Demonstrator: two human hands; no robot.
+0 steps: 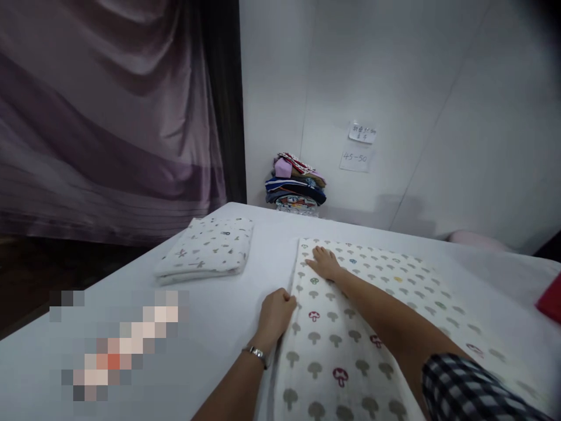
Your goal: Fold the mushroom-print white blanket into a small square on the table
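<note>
A white cloth with a mushroom print [335,339], mostly grey with a few red, green, blue and yellow ones, lies flat in layers on the white table. At its left edge, my left hand [277,316] is closed, with thumb and fingers pinching the border; a metal band circles that wrist. My right hand [325,263] rests palm down near the cloth's far left corner, fingers spread. Further left lies a folded white cloth with small printed figures [208,248], apart from both hands.
A stack of folded fabrics [295,184] stands beyond the table's far edge, against the wall. Two handwritten papers [356,158] are stuck on that wall. A purple curtain [144,117] hangs at left. Something red [550,298] shows at the right edge. Pixelation hides part of the table's left side.
</note>
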